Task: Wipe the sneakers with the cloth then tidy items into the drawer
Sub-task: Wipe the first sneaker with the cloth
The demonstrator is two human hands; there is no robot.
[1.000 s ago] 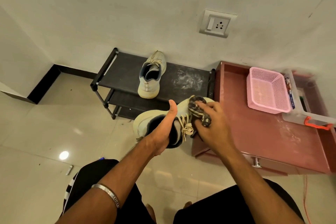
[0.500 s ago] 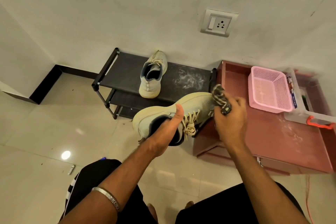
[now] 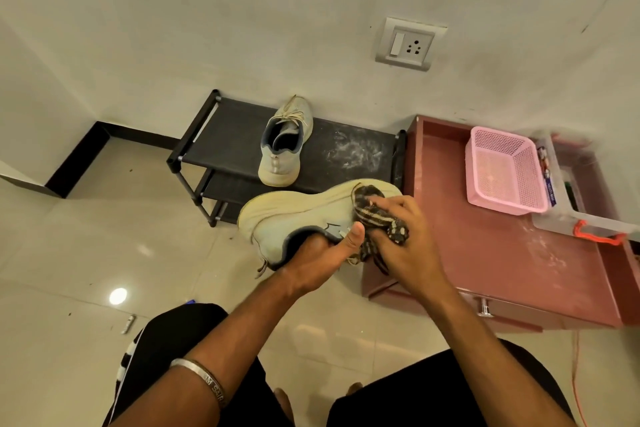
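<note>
Left hand (image 3: 317,262) is buried in the collar of the sneaker (image 3: 298,215), thumb clamped outside, holding it tipped on its side. Up beyond it, the second sneaker (image 3: 282,149) sits on the black rack (image 3: 225,146). Right hand (image 3: 407,236) grips the striped cloth (image 3: 372,213), pressed against the held shoe's sole edge. Further right, the pink basket (image 3: 502,170) rests on the red cabinet (image 3: 519,253), drawer handle (image 3: 484,307) below the wrist.

Glossy floor tiles (image 3: 86,253), matt fabric sneaker (image 3: 294,215) — striped woven cloth (image 3: 372,215), perforated plastic basket (image 3: 504,172).
</note>
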